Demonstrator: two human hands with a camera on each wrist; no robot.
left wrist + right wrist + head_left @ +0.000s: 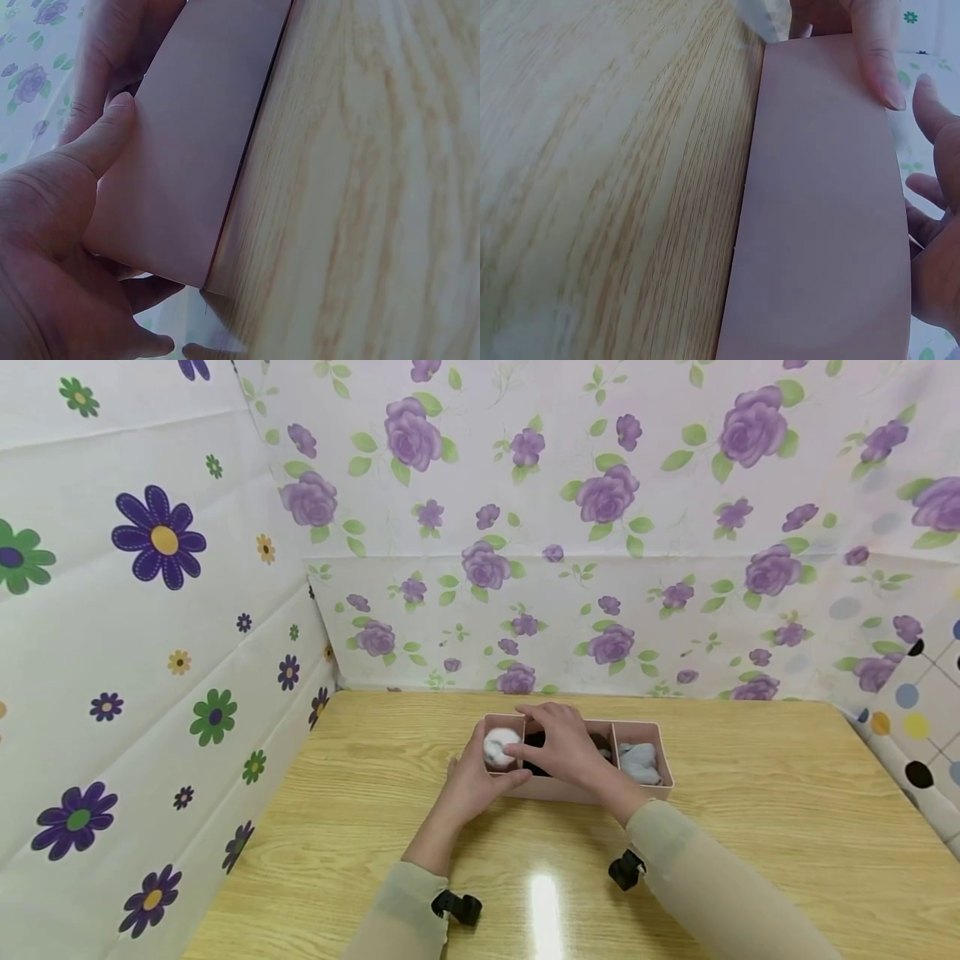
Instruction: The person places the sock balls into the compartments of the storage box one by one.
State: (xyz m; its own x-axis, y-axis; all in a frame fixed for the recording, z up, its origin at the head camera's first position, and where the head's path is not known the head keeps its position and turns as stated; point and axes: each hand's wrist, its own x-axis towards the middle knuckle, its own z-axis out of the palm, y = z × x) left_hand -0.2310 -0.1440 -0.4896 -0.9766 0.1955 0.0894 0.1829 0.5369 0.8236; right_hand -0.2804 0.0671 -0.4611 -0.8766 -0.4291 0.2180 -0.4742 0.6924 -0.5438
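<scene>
A pink box (562,790) with compartments stands on the table. In its left compartment sits a white rolled bundle of cloth (497,748), perhaps a sock. My left hand (472,783) grips the box's left end, its thumb on the front rim and its fingers around the end wall, as the left wrist view shows too. Over the box reaches my right hand (564,745), thumb tip at the white bundle and fingers stretched towards the back rim. Beneath it a black cloth bundle (534,768) is partly hidden. A pale grey-blue cloth bundle (639,763) lies in the right compartment.
The wooden table (765,810) meets a flowered cloth wall (600,568) behind the box and another (150,693) on the left. Beside the right hand, a dark brown bundle (600,743) shows in the box.
</scene>
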